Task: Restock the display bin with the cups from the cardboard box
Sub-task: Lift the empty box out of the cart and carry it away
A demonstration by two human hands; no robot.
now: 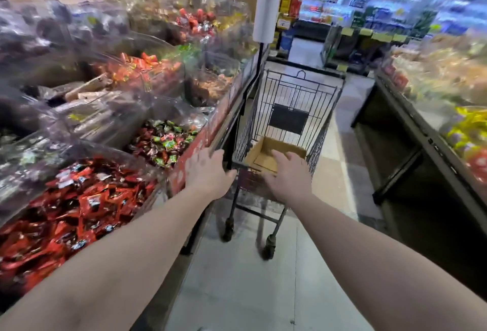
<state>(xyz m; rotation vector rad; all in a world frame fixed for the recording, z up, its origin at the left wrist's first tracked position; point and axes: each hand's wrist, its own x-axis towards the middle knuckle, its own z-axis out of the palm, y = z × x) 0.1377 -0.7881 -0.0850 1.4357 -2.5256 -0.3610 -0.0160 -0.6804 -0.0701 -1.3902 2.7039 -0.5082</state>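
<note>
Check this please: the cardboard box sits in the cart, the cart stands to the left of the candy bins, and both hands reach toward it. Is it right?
One detail is wrong. In the head view the cart stands to the right of the candy bins, not the left. The rest holds: the cardboard box sits in it, and the left hand and right hand reach toward it.

Cardboard box (266,152) interior partly behind right hand (288,175)

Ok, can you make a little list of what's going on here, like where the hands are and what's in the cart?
place: shop aisle with sweets bins on the left
cart: black wire shopping cart straight ahead
in the cart: open cardboard box, no cups visible in it
left hand: open, at the cart's near rim
right hand: open, reaching over the rim toward the box
holding anything: no
picture: blurry
</note>
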